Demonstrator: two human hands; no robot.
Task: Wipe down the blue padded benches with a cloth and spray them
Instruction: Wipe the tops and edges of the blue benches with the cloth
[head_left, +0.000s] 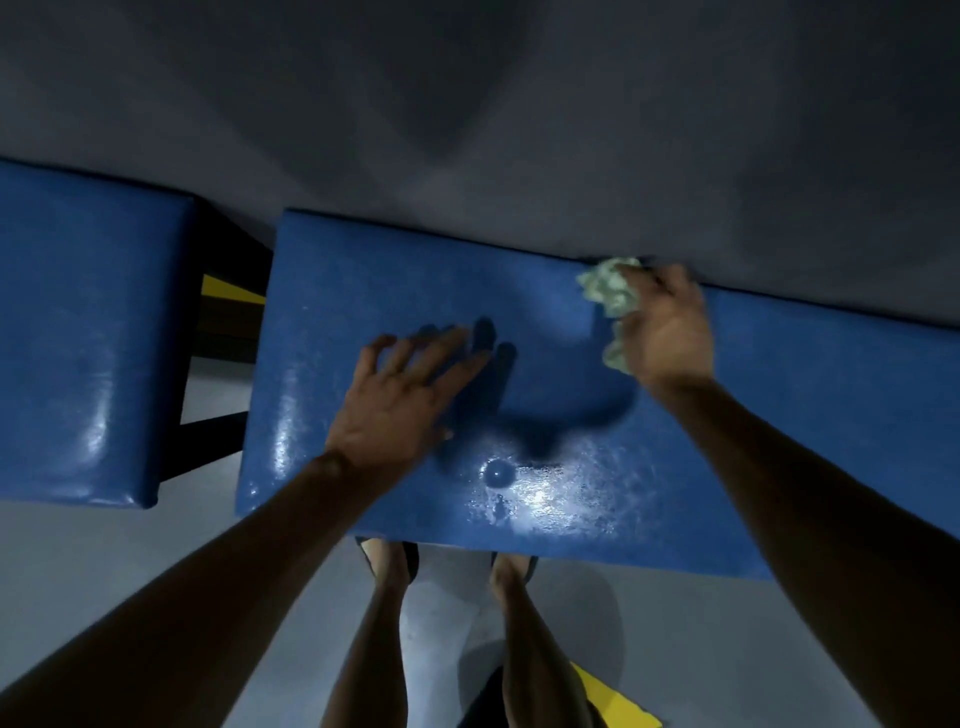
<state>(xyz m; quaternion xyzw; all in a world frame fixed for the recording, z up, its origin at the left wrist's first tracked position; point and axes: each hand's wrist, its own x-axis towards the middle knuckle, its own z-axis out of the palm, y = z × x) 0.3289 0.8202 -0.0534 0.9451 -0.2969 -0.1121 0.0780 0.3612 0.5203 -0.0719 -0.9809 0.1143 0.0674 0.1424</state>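
A person leans over a glossy blue padded vinyl table (363, 291), one hand wiping and the other braced flat.

The right hand (667, 327) reaches to the table's far edge by the grey wall (467, 104), fingers curled round a crumpled pale green cloth (608, 288). The left hand (405, 395) lies palm down mid-table, fingers (441, 348) straight and slightly spread, pointing away. The table's long axis runs left to right. A second blue padded table (78, 338) sits to the left, apart from it.
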